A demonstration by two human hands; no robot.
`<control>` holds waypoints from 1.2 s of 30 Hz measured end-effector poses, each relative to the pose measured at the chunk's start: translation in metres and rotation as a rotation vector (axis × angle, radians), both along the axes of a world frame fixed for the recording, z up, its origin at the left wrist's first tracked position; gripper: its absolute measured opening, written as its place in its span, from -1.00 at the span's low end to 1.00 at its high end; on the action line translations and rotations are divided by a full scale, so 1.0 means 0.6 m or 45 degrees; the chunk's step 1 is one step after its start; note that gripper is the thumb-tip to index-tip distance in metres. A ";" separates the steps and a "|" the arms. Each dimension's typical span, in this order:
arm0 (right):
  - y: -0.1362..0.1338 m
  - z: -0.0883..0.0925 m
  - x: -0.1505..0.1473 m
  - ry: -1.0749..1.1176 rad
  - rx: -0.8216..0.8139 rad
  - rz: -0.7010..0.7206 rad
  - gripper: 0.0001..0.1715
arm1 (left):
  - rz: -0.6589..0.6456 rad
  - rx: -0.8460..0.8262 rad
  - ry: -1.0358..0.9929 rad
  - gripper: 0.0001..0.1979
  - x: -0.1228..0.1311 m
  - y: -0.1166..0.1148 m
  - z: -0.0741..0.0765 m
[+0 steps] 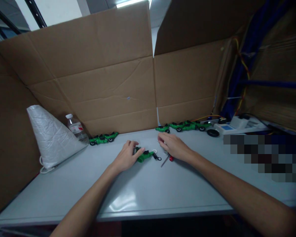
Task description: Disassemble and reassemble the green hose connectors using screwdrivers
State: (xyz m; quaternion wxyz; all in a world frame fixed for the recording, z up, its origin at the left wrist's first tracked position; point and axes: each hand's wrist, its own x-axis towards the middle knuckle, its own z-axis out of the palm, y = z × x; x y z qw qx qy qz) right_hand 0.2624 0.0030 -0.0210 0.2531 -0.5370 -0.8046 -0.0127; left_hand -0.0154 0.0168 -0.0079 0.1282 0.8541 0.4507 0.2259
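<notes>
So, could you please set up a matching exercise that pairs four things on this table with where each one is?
Things:
1. white bag
2. water bottle
3. green toy car
4. screwdriver

Places:
A. held by the left hand
B. standing at the far left of the table
C. lying by the right hand
D. beside the bag, against the cardboard wall

Pairs: 1-B, 2-D, 3-A, 4-C.

Green toy car [145,155], grey table [143,194], brown cardboard [101,82].
</notes>
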 end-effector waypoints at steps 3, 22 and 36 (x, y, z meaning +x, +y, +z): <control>-0.006 0.003 -0.011 0.208 -0.021 0.076 -0.90 | -0.150 0.047 -0.023 -0.51 0.005 -0.011 0.013; -0.052 0.013 -0.065 0.126 0.132 0.454 -0.86 | -0.397 0.036 -0.049 -0.79 0.018 -0.017 0.008; -0.059 0.019 -0.069 -0.244 0.300 0.465 -0.89 | -0.414 0.024 -0.013 -0.75 0.025 -0.025 0.013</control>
